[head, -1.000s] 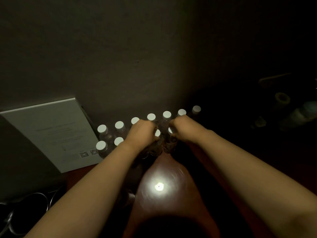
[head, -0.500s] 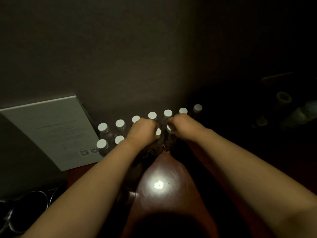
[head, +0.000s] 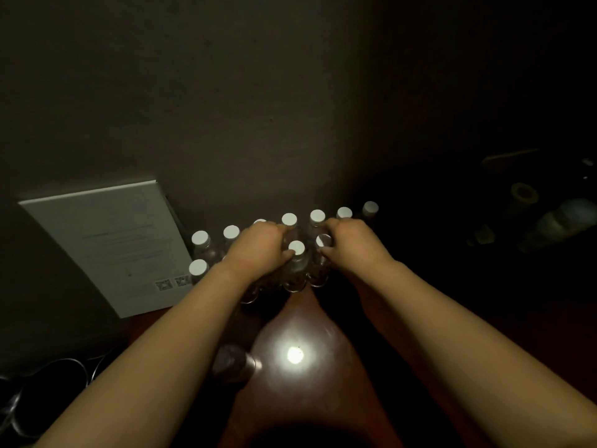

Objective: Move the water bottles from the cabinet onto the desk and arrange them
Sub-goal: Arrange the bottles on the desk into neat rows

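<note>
Several clear water bottles with white caps stand in two rows on the reddish-brown desk [head: 323,376], against the dark wall. My left hand [head: 258,250] curls round a front-row bottle [head: 295,263], its thumb by the white cap. My right hand [head: 349,244] grips the neighbouring front-row bottle [head: 321,263], its cap half hidden by my fingers. The back row runs from one bottle [head: 200,239] at the left to another [head: 370,208] at the right. A further bottle [head: 232,363] lies on its side near my left forearm.
A white printed sheet [head: 113,244] with QR codes leans against the wall at the left. Dark cables [head: 42,389] lie at the lower left. Dim objects, among them a tape roll [head: 523,194], sit in shadow at the right. A bright light reflection [head: 294,355] glares on the desk.
Both hands stay on the two front-row bottles and have shifted them slightly toward the back row. The view has drifted a little.
</note>
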Demonstrator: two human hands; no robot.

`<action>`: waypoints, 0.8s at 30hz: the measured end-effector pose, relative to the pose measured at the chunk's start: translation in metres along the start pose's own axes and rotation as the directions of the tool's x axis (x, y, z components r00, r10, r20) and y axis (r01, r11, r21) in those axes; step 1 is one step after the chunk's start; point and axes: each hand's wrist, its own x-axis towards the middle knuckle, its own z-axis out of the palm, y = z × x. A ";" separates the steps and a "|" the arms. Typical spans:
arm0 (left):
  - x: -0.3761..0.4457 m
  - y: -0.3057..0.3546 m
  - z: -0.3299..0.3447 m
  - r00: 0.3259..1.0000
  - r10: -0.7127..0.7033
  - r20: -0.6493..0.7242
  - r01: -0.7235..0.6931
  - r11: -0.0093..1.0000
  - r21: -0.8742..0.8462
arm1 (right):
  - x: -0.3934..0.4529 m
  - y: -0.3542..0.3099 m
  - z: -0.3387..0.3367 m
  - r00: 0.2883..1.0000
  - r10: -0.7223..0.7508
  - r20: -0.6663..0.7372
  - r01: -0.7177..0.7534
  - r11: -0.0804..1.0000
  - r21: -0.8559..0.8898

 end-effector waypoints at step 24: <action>-0.095 -0.044 -0.043 0.980 -0.197 -0.036 0.197 0.980 -0.012 | -0.096 -0.157 0.067 0.758 -0.513 0.402 0.531 0.844 0.077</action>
